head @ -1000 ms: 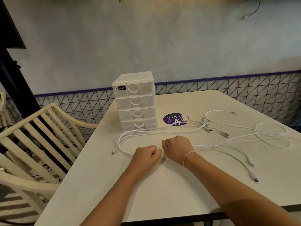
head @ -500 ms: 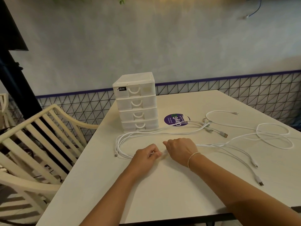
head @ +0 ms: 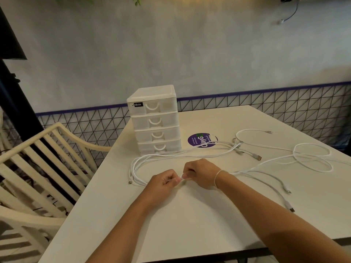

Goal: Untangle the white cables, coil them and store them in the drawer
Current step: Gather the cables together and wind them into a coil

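Head view: tangled white cables (head: 228, 149) sprawl in loops across table (head: 190, 215).

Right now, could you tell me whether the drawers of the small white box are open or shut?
Shut: all four fronts of the drawer box sit flush, none pulled out.

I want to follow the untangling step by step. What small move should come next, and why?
Probably draw the hands apart: the left hand and right hand both pinch the white cables, which lie crossed over the table.

cables (head: 245, 170) hidden under hands (head: 182, 178)
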